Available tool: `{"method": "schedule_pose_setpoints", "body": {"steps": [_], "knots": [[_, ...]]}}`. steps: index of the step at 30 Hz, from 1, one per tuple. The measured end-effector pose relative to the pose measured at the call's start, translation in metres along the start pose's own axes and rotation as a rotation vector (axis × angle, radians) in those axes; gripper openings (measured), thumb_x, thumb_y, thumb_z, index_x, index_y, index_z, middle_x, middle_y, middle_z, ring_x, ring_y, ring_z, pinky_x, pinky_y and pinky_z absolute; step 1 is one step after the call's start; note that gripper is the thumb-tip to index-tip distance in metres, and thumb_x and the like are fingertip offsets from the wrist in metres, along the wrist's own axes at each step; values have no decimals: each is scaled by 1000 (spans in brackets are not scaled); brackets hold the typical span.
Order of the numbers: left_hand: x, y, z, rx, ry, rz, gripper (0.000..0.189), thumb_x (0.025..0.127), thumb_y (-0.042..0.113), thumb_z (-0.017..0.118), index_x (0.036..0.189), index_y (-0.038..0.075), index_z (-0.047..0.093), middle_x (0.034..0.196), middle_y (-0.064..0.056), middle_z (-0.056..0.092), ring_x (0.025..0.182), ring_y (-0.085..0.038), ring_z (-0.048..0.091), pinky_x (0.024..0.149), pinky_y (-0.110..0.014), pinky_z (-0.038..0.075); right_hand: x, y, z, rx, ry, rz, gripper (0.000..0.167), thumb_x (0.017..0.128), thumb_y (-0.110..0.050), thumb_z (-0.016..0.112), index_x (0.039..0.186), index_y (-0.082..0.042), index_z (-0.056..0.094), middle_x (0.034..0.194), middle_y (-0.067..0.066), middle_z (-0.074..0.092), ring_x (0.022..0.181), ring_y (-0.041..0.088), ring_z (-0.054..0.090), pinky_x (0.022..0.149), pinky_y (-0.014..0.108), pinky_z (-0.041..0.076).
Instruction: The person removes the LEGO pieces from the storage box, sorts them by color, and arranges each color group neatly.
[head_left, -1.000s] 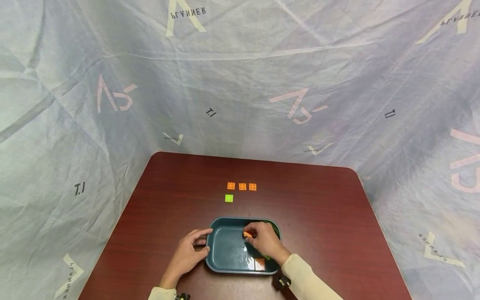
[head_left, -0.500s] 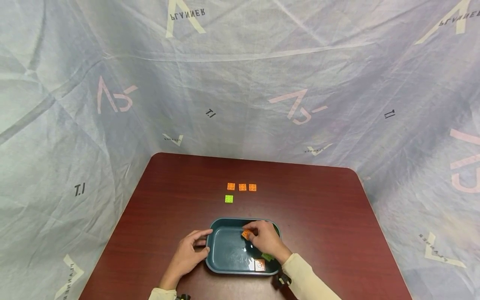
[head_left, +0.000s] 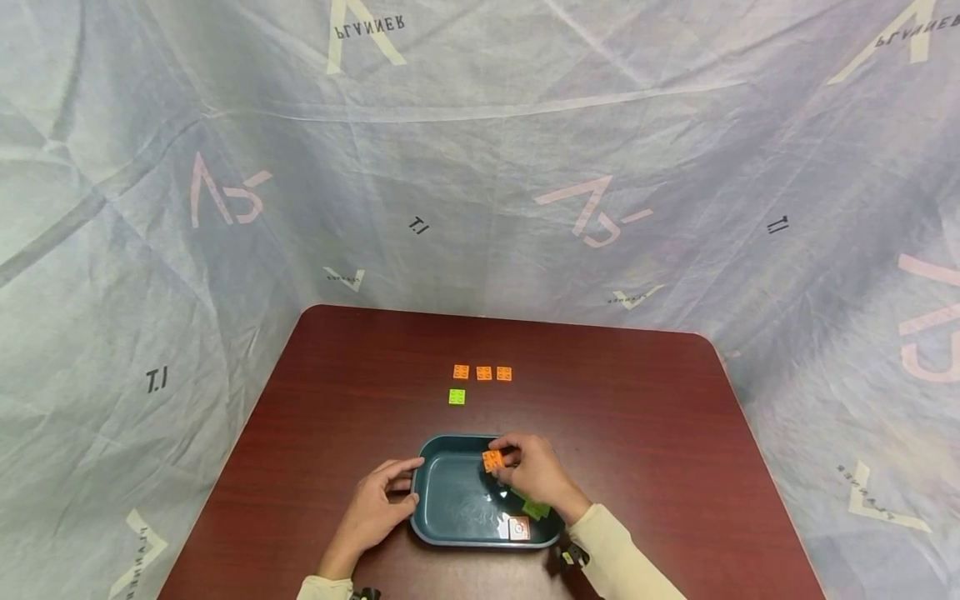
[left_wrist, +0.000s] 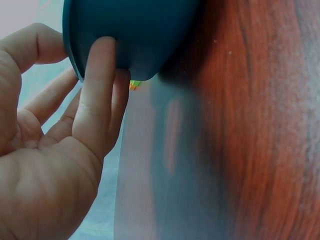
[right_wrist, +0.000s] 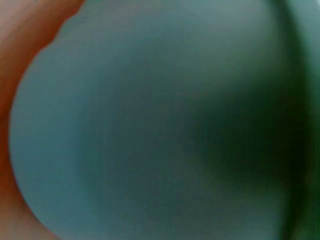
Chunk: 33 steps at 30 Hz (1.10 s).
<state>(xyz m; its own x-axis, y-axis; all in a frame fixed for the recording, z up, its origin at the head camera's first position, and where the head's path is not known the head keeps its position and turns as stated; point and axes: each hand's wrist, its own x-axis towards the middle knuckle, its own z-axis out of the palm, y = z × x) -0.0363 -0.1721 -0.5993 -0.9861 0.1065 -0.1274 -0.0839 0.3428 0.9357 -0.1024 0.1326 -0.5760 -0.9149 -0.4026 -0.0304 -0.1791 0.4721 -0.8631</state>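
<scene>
My right hand [head_left: 538, 473] pinches an orange toy brick [head_left: 492, 461] between thumb and fingers, studs showing, above the inside of a dark teal tray [head_left: 450, 543]. Beneath that hand, a green brick [head_left: 536, 508] lies in the tray, partly covered. An orange-and-white square piece [head_left: 519, 527] is on the tray floor near the front edge. At the tray's left end, my left hand [head_left: 381, 506] has its fingers spread against the rim. The left wrist view shows extended fingers [left_wrist: 97, 90] touching the tray's outer wall [left_wrist: 135, 30]. The right wrist view is a blur of teal surface.
Beyond the tray, three orange bricks [head_left: 483, 373] form a row on the dark red table [head_left: 637, 417]. One lime green brick [head_left: 457, 397] sits just in front of the leftmost. Grey printed cloth [head_left: 480, 183] hangs around the table's back and sides.
My right hand has lifted the orange brick slightly and turned it so its studded face shows. The green brick in the tray is more visible. My left hand stays in place.
</scene>
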Motion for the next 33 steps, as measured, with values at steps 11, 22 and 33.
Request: {"method": "schedule_pose_setpoints", "body": {"steps": [11, 22, 33], "knots": [[0, -1, -1, 10, 1, -2, 51, 90, 4, 79, 137, 23, 72, 132, -3, 70, 111, -27, 72, 84, -27, 61, 3, -6, -18, 30, 103, -17, 36, 82, 5, 84, 116, -5, 79, 110, 9, 75, 85, 13, 75, 68, 21, 60], [-1, -1, 0, 15, 13, -3, 53, 89, 2, 79, 137, 22, 72, 131, -2, 70, 111, -27, 73, 87, -32, 62, 16, -3, -49, 48, 195, 63, 38, 82, 3, 85, 118, -8, 80, 108, 10, 80, 94, 24, 78, 75, 28, 64], [-1, 0, 0, 32, 7, -2, 52, 90, 4, 79, 138, 23, 71, 131, -2, 70, 110, -24, 73, 87, -32, 62, 37, 14, -76, 44, 269, 143, 42, 86, 5, 82, 126, -7, 75, 125, 14, 72, 111, 33, 76, 86, 36, 65]]}}
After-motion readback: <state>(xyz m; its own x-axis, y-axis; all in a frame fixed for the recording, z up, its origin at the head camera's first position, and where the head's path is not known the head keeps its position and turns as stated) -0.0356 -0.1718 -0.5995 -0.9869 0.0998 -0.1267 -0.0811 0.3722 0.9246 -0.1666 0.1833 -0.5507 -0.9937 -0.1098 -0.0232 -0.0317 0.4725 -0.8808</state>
